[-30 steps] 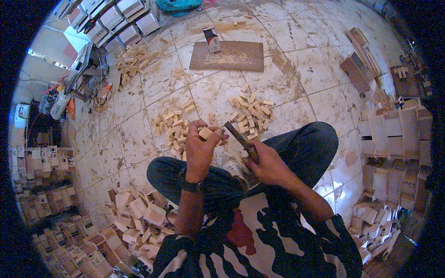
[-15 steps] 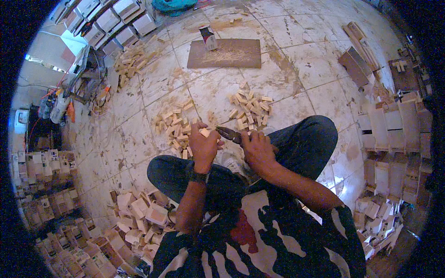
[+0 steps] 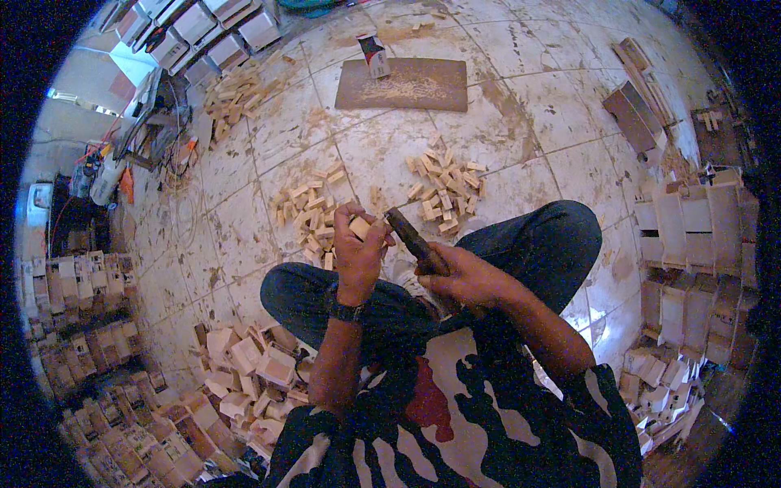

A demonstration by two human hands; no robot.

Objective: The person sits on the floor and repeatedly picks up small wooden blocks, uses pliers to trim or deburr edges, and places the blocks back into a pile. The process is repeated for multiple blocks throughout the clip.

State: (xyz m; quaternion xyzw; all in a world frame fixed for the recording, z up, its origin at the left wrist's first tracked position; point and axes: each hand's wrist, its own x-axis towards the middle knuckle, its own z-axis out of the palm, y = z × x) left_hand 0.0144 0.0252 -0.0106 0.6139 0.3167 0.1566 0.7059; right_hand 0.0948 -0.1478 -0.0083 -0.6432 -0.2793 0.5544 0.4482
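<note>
My left hand (image 3: pixel 358 252) is closed around a small pale wooden block (image 3: pixel 359 228), with the thumb and fingers pinching it. In my right hand (image 3: pixel 472 276) is a pair of dark pliers (image 3: pixel 411 236), gripped by the handles. Its head points up and to the left, close to the left fingertips. Whether the tip touches anything at those fingertips cannot be made out. Beyond my left hand lies a loose pile of small wooden blocks (image 3: pixel 307 210). A second pile of similar blocks (image 3: pixel 446 187) lies in front of my right knee.
A brown board (image 3: pixel 403 98) strewn with small light bits lies ahead, with a small box (image 3: pixel 373 58) standing on it. More wood pieces (image 3: pixel 232 98) lie at the far left. Stacked wooden parts (image 3: pixel 687 220) line the right; a heap of larger blocks (image 3: pixel 260 366) sits by my left side.
My right hand has shifted slightly right and nearer to me, and the pliers have turned to a steeper angle. My left hand still holds the block. The view has shifted a little.
</note>
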